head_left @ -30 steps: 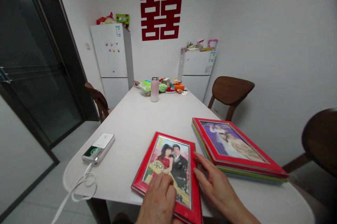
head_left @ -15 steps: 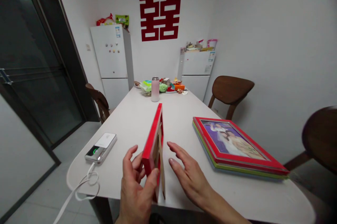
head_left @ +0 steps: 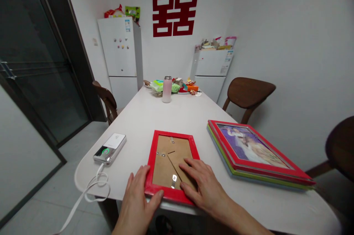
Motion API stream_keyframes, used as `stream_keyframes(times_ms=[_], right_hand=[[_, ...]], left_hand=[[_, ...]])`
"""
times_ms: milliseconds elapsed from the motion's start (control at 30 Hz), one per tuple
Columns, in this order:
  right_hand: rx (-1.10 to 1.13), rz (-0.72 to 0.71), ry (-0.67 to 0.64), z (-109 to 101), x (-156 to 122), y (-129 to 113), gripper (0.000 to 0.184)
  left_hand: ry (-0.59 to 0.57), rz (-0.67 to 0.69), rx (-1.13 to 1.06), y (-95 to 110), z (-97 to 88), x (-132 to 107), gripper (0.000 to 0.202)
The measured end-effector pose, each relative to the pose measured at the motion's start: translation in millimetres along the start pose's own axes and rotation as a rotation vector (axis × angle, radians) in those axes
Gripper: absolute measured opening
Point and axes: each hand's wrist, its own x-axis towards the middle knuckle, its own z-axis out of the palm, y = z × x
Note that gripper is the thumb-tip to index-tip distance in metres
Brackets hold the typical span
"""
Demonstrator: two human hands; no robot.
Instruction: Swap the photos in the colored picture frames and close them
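Note:
A small red picture frame [head_left: 151,161] lies face down on the white table, its brown backing board [head_left: 161,172] upward. Metal clips and a fold-out stand show on the backing. My left hand [head_left: 139,194] grips the frame's near left corner, with the fingers along the left side and the thumb on the near edge. Spread over the lower right part, my right hand [head_left: 206,189] rests its fingers flat on the stand and covers that corner. To the right is a stack of larger picture frames [head_left: 249,150], the red top one showing a photo.
A power bank [head_left: 110,148] with a white cable [head_left: 95,183] lies at the table's left. Farther back stand a pink bottle [head_left: 167,90] and several colourful packages [head_left: 182,87]. Brown chairs [head_left: 249,91] flank the table [head_left: 129,117]; two white fridges stand behind.
The small frame has gone from standing on edge to lying face down. My right hand has come onto its backing, and my left hand has shifted to its near left corner.

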Motion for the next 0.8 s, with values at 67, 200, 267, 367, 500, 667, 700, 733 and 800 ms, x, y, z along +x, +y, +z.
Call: stream_keyframes(times_ms=[67,200,267,367,500,667,700,733,800], right_hand=[[-0.014,-0.012,-0.005,-0.8,-2.0,-0.5,0.041],[0.022,-0.021,0.020,-5.1,0.3,6.9,0.039],[0.027,-0.001,0.059,-10.4,5.3,15.4,0.036],[-0.030,0.034,0.033,-19.2,15.3,25.7,0.028],[-0.100,0.064,-0.056,-22.8,28.2,26.6,0.021],[-0.176,0.123,0.021,-15.4,40.2,28.2,0.021],[-0.177,0.131,0.027,-14.4,41.0,29.6,0.022],[-0.176,0.135,0.030,-13.9,41.0,30.7,0.022],[-0.163,0.127,0.046,-15.3,38.2,30.8,0.024]], left_hand=[[-0.049,0.108,0.142,-4.5,3.6,-2.3,0.047],[-0.066,0.177,0.246,-6.4,6.2,-3.4,0.050],[-0.083,0.198,0.274,-2.6,3.9,-1.0,0.051],[-0.174,0.222,0.287,9.2,-1.4,6.2,0.053],[-0.321,0.239,0.269,25.5,-4.7,14.3,0.031],[-0.334,0.267,0.226,28.1,-3.0,14.3,0.020],[-0.327,0.266,0.218,27.2,-2.6,14.0,0.020],[-0.322,0.263,0.211,26.4,-2.3,13.8,0.021],[-0.311,0.254,0.199,25.3,-1.6,13.8,0.022]])
